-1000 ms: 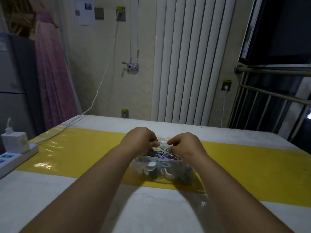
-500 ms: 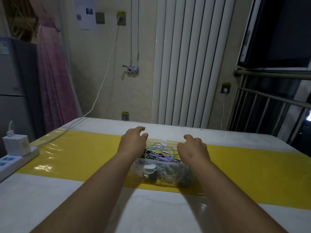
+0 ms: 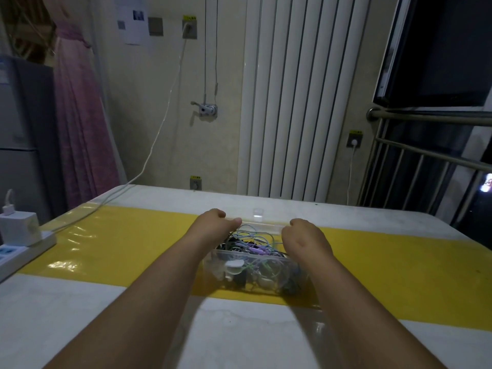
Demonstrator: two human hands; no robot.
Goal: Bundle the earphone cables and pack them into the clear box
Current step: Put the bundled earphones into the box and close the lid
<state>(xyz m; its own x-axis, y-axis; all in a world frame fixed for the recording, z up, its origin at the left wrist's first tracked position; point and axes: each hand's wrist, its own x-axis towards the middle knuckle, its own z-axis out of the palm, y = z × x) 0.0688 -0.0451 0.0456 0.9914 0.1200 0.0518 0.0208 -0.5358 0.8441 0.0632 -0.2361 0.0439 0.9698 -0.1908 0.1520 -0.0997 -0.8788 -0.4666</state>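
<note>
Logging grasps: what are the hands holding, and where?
Left hand and right hand appear to grip the lid by its two ends.

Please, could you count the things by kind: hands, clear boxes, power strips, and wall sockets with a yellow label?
hands: 2, left hand and right hand
clear box: 1
power strip: 1
wall sockets with a yellow label: 3, upper socket, lower socket, right socket
total: 7

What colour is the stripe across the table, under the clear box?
Yellow. The head view shows the stripe best, beside the clear box.
</note>
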